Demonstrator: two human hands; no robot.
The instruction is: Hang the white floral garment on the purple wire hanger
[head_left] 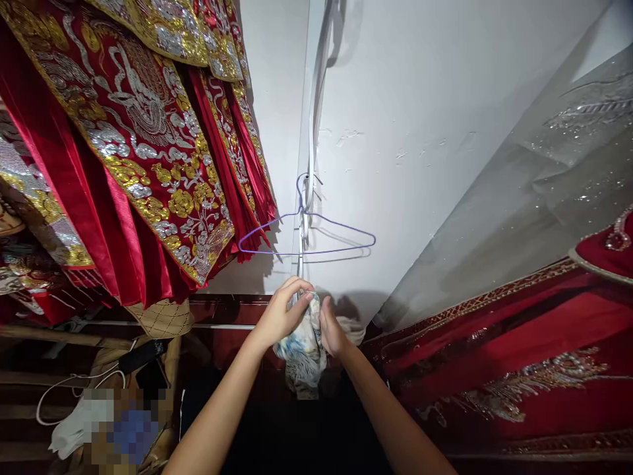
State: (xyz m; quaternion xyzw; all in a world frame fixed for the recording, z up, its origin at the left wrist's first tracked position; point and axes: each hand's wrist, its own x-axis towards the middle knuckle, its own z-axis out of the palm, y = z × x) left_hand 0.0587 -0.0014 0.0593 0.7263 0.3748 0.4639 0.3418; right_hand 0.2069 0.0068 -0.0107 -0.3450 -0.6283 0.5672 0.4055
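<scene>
- The left hand [287, 313] pinches the patterned cloth [309, 333] near its top, below the lower edge of the purple hanger [316, 253].
- The right hand [333, 330] lies beside it; cannot tell whether its grip is closed.
- A light, steady pinch should limit bunching.

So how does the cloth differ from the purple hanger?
The cloth is bunched up; the hanger is a thin, open frame. The cloth is whitish with blue patches, the hanger purple. The left hand pinches the cloth near its top, while no hand touches the hanger.
</scene>
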